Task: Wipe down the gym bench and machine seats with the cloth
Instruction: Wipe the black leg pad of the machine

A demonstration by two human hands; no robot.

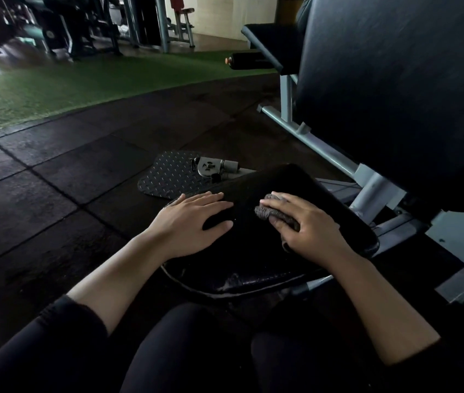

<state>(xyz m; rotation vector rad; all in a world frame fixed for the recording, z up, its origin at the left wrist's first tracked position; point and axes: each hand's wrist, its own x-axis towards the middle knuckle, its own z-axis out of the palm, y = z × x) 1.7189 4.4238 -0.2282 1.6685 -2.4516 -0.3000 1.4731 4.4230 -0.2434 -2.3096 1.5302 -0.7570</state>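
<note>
Far off to the left of both hands lay a strip of green turf point(54, 83), and nearer in, dark rubber floor tiles point(54, 177) ran up to the seat. The left hand point(188, 222) lay flat on the left side of the black seat pad point(253, 251), fingers straight and spread, holding nothing. Just beyond its fingertips a black tread plate point(165, 174) sat on the floor with a metal adjuster knob point(211, 167) at its far edge. The right hand point(307, 225) was a little apart from the left, on the right half of the same pad, its fingers curled over a bunched grey cloth point(274, 212) and pressing it against the pad; the cloth poked out past the fingertips toward the left hand. The near edge of the pad, below both wrists, looked scuffed and pale. To the right of the right hand grey metal frame tubes point(324, 151) sloped down, and above them rose a large black backrest point(395, 95).
</note>
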